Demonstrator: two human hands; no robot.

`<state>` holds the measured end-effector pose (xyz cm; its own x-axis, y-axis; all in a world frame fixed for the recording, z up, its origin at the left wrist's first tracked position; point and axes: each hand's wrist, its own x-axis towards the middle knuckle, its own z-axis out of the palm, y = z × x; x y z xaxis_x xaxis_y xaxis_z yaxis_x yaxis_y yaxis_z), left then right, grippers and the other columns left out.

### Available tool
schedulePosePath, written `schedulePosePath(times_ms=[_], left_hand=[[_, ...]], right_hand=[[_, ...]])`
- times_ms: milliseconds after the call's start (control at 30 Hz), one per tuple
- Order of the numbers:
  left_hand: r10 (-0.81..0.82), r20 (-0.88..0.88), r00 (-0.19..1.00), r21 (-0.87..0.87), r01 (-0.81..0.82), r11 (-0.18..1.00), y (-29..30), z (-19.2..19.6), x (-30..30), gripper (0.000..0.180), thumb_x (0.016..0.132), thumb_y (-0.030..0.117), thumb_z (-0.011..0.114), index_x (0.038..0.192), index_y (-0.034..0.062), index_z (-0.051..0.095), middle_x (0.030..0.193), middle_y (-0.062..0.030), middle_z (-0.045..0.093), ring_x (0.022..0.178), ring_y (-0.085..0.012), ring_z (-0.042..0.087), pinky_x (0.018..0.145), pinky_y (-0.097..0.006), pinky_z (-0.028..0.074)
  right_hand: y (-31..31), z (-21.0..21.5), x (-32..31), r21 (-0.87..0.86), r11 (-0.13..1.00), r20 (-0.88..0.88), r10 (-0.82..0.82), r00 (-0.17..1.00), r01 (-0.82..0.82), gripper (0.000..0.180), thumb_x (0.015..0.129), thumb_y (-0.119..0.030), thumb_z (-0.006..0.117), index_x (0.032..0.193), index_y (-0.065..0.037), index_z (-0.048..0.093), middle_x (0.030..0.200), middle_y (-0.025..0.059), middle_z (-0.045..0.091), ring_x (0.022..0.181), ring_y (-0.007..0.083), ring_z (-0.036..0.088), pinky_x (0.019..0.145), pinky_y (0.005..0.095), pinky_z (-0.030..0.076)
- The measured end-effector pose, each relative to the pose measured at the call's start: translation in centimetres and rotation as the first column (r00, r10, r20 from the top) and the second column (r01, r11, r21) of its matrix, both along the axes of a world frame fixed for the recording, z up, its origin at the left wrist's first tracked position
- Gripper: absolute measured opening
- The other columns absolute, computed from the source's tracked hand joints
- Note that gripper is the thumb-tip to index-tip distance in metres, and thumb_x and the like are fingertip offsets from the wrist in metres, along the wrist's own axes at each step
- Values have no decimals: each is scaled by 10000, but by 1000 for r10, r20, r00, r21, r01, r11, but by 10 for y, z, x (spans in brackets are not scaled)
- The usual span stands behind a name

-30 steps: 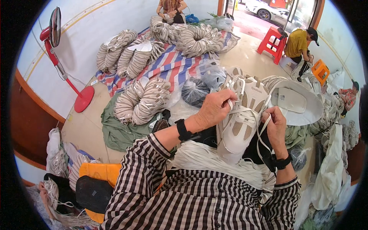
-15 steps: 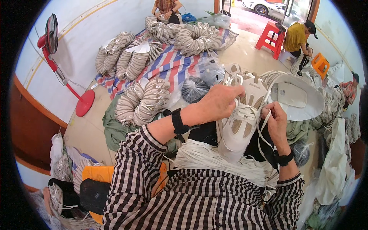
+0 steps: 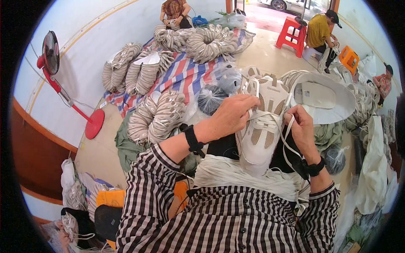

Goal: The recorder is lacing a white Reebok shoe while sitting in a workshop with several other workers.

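A white and beige sneaker [image 3: 256, 147] lies with its toe toward me over my lap. White shoelace [image 3: 266, 122] is threaded through its lower eyelets, and one strand crosses below the tongue [image 3: 272, 92]. My left hand [image 3: 231, 114] is closed at the shoe's left eyelet edge, pinching the lace there; its fingertips are partly hidden. On the right edge, my right hand [image 3: 302, 126] pinches the lace between thumb and forefinger, and a loose end loops down beneath it. A bundle of white laces [image 3: 242, 177] rests across my lap.
A white bowl-shaped holder [image 3: 344, 99] with a pale insert stands right of the shoe. Coiled bundles of shoes [image 3: 156, 116] lie left and on a striped sheet [image 3: 190, 76]. A red fan [image 3: 95, 123], a red stool [image 3: 291, 36] and people working [image 3: 318, 31] are farther off.
My left hand has drawn back left from over the tongue, uncovering more of it. A lace strand now shows across the shoe. My right hand stays at the right edge. The whole view has shifted slightly.
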<state>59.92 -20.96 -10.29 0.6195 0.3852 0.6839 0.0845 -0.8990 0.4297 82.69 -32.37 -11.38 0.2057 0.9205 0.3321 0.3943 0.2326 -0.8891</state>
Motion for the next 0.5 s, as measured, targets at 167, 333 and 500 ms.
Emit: schedulePosePath(times_ms=[167, 333, 500], left_hand=[[-22, -2, 1000, -458, 19, 889, 8, 0, 4, 192, 863, -3, 562, 1040, 47, 614, 897, -146, 660, 729, -212, 606, 703, -274, 478], [-151, -125, 981, -351, 99, 931, 16, 12, 1, 267, 794, -54, 503, 1037, 26, 581, 851, -166, 647, 774, -304, 630, 715, -366, 489], [-116, -376, 919, -71, 96, 993, 27, 43, -19, 300, 769, -47, 534, 1051, 41, 583, 939, -170, 639, 874, -366, 626, 769, -421, 503]], right_hand=[[0, 1, 2, -6, 1000, 10, 2, 1000, -2, 95, 952, -54, 575, 874, -32, 526, 758, -31, 540, 709, 50, 489, 662, 212, 414], [-1, 5, 4, -3, 1000, 151, -14, 988, 15, 88, 936, -28, 591, 875, -19, 527, 751, -32, 550, 705, 57, 505, 657, 224, 431], [-6, 32, 19, 40, 993, 435, 86, 897, -115, 187, 884, 49, 574, 1060, -5, 605, 854, 63, 656, 801, 129, 600, 715, 252, 466]])
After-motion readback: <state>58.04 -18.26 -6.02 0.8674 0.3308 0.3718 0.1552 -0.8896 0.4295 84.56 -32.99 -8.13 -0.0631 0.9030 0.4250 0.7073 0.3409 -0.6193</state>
